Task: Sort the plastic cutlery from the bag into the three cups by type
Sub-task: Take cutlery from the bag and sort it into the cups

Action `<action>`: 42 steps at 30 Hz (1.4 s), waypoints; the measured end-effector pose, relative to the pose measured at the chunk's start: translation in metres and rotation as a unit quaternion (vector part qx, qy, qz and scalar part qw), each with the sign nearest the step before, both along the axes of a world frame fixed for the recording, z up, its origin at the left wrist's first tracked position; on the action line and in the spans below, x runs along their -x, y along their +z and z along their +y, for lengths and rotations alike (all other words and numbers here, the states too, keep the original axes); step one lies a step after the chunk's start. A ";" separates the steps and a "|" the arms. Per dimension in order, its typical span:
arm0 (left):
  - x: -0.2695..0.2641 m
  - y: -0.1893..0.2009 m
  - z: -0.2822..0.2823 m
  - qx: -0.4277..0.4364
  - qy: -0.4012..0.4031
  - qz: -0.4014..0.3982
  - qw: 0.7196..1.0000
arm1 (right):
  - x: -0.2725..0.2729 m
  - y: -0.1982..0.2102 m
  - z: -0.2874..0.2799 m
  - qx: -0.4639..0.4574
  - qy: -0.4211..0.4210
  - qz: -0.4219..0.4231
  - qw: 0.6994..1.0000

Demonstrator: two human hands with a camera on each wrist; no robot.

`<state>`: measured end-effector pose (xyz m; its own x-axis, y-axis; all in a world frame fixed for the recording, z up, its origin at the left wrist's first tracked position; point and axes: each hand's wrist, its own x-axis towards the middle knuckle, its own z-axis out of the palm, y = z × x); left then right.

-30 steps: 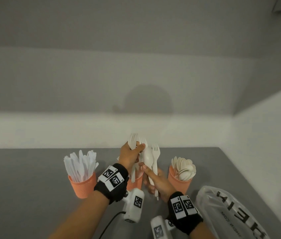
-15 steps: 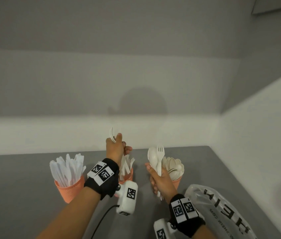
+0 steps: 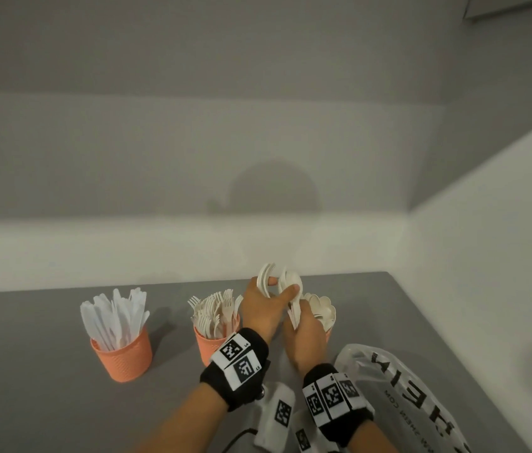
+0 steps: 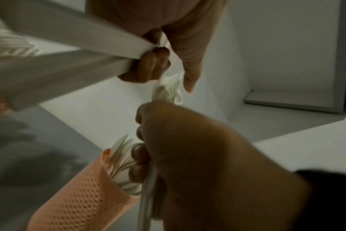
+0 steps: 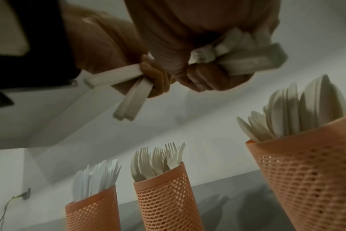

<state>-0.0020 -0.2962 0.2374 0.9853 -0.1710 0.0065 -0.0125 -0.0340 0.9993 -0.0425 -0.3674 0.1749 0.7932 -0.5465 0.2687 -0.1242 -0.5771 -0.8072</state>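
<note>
Three orange mesh cups stand in a row on the grey table: knives (image 3: pixel 121 351) on the left, forks (image 3: pixel 215 341) in the middle, and spoons (image 3: pixel 325 308) on the right, half hidden by my hands. Above the spoon cup, my right hand (image 3: pixel 302 322) grips a bunch of white spoons and forks (image 3: pixel 289 286) by the handles (image 5: pixel 239 51). My left hand (image 3: pixel 273 289) holds a couple of forks (image 3: pixel 264 277) in its curled fingers, handles (image 5: pixel 128 93) sticking out below. Its thumb (image 4: pixel 188 78) reaches onto the right hand's bunch.
The crumpled clear plastic bag (image 3: pixel 421 403) with black lettering lies at the right front, beside my right wrist. White walls close the table at the back and right. A cable (image 5: pixel 8 204) runs along the table on the far left.
My left hand was over the fork cup, apart from the right hand. It has swung right and now meets the bunch held by my right hand, which has shifted over the spoon cup.
</note>
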 end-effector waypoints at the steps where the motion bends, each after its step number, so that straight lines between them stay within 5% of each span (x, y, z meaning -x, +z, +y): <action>1: -0.001 -0.004 -0.003 -0.001 0.013 0.006 1.000 | 0.001 -0.002 0.000 0.005 0.006 0.007 1.000; 9: -0.006 -0.008 -0.012 -0.036 0.056 -0.021 0.998 | 0.012 0.000 0.000 -0.029 0.028 0.058 0.998; 16: -0.033 0.010 0.005 0.078 0.115 0.053 0.989 | 0.013 -0.008 -0.006 -0.121 0.083 0.045 0.988; 20: -0.045 0.014 0.020 0.081 0.107 0.092 0.987 | 0.023 0.007 0.002 -0.365 0.159 0.080 0.914; 26: -0.040 -0.003 0.038 0.066 0.027 0.089 0.993 | 0.022 0.013 0.002 -0.446 0.179 0.080 0.873; 32: -0.024 -0.019 0.046 -0.006 -0.088 0.154 0.984 | 0.018 0.011 0.013 -0.400 0.208 0.076 0.889; 42: -0.028 -0.014 0.044 0.045 -0.105 0.174 0.978 | 0.019 0.018 0.018 -0.430 0.238 0.056 0.869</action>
